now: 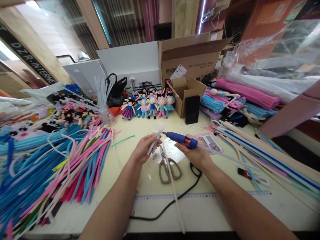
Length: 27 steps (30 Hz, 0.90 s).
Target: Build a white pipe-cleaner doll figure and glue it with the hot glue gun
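Note:
My left hand [145, 148] pinches a small white and grey pipe-cleaner doll [159, 128], its round white head pointing up. In my right hand [193, 151] is a blue hot glue gun [178, 137], its nozzle aimed left and close to the doll; whether it touches I cannot tell. A clear glue stick [225, 155] sticks out of the gun's back. Below the hands lie scissors [165, 171] with grey-brown handles. Across them runs a long beige pipe cleaner [173, 190], whose upper end reaches up to the doll.
Colourful pipe cleaners [62, 156] are heaped at left, with more bundles [247, 91] at right. Finished dolls [150, 106] stand at the back beside a small cardboard box [187, 88] and a black phone [192, 110]. A black cord [160, 218] crosses a ruler [175, 196] near the front.

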{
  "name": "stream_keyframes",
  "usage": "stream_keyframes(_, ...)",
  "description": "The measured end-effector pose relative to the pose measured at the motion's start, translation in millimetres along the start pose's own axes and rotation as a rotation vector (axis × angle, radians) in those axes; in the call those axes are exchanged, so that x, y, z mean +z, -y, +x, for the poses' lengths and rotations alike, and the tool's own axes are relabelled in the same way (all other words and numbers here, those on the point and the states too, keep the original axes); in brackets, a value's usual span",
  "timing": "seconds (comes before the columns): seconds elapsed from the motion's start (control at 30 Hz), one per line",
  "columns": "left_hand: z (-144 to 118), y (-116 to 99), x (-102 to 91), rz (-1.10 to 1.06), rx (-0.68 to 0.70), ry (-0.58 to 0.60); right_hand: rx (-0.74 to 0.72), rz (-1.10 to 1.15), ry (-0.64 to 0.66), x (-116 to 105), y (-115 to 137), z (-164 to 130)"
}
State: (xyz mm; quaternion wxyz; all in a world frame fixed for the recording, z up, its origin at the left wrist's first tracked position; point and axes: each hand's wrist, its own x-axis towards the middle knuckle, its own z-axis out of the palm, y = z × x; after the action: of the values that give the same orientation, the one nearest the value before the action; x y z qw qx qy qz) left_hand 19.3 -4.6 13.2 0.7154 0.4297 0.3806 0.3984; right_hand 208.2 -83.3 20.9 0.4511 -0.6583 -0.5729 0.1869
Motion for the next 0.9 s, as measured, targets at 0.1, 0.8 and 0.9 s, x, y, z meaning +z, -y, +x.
stream_keyframes(0.1, -0.5, -0.4, 1.7, 0.006, -0.003, -0.001, -0.004, -0.002, -0.005, -0.2, 0.8, 0.0)
stream_keyframes(0.8, -0.3, 2.9, 0.9, 0.261, 0.226, -0.101, -0.138, -0.220, -0.030, -3.2, 7.3, -2.2)
stream_keyframes(0.9, -0.3, 3.5, 1.7, 0.274, 0.238, -0.121, -0.189, -0.257, -0.061, -2.0, 4.5, -2.3)
